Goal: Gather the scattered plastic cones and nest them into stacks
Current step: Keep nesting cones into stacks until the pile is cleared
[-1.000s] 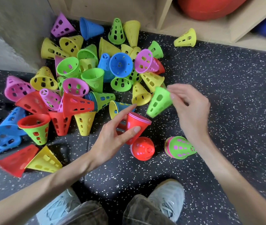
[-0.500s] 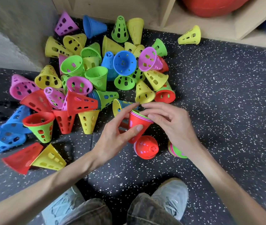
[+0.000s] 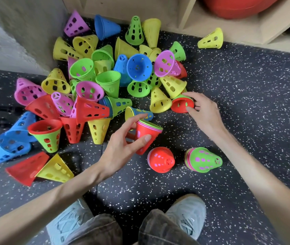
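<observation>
Head view is looking down at a speckled dark floor, where the left hand is gripping a nested stack with a red outer cone, wide end up, between thumb and curled fingers. Off to the side, the right hand is closing its fingers on a red cone lying at the edge of the scattered pile. Two finished stacks, one red and one green, are lying near the grey shoes.
</observation>
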